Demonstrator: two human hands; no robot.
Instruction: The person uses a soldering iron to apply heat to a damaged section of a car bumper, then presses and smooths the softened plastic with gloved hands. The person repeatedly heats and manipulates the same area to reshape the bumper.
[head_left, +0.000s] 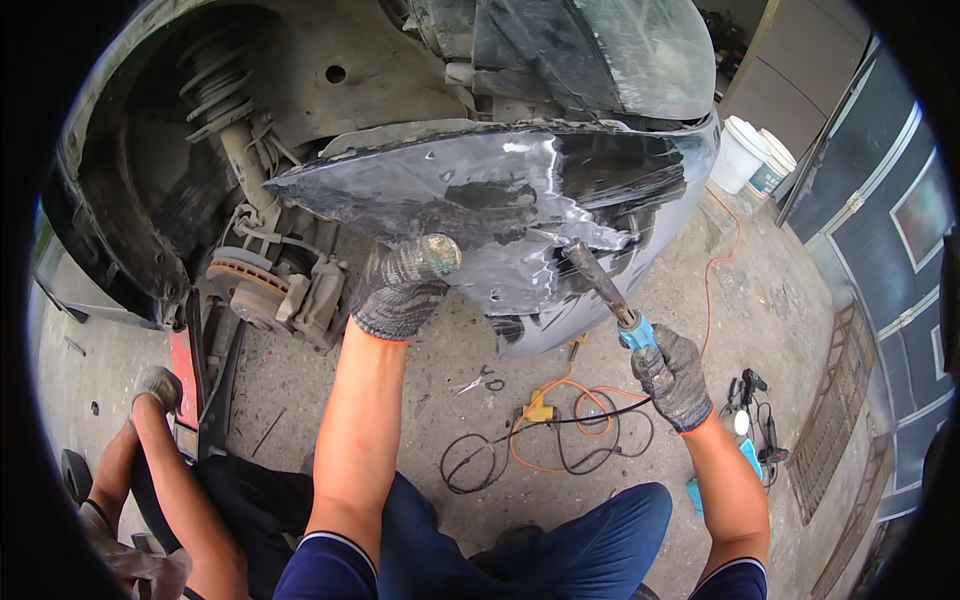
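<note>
My gloved left hand [408, 285] is closed on the lower edge of a grey bumper [490, 170], which has scuffed dark patches and a jagged pale line down it. My gloved right hand [672, 380] grips the blue handle of a tool [610, 290] with a long, dirty metal barrel and a dark cord. The tool's tip rests at or very near the pale line, right of my left hand; exact contact is unclear.
A wheel arch with strut [240, 160] and brake disc [250, 292] is left. A co-worker's gloved hand [157, 390] is lower left, by a red jack [183, 375]. Coiled cables [465, 460], scissors [470, 385] and power tools lie below; buckets [742, 150] stand beside dark doors.
</note>
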